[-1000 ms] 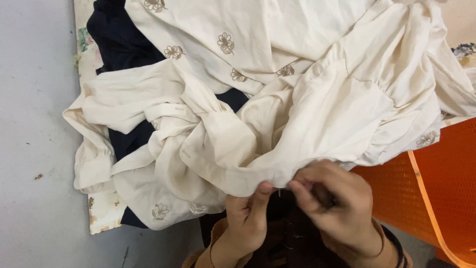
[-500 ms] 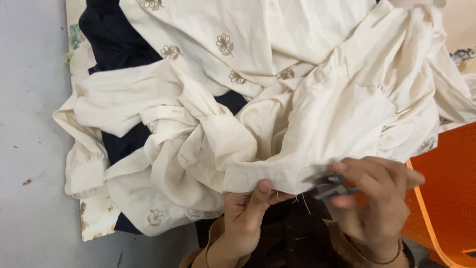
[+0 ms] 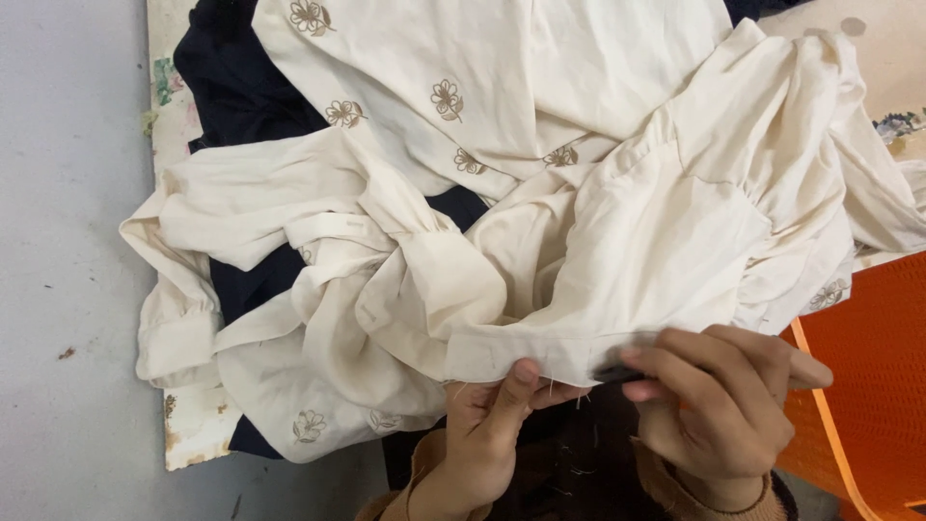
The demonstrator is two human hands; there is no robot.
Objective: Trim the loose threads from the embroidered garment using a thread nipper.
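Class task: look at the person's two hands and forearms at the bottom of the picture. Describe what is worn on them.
Both hands, the left hand and the right hand, are bare: no gloves, no rings visible. Tan-brown knitted sleeve cuffs end at the wrists.

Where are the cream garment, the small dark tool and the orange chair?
cream garment (image 3: 617, 232): head view, on its plain front panel.
small dark tool (image 3: 617, 367): head view, on its blurred tip at the hem.
orange chair (image 3: 873, 386): head view, on its seat.
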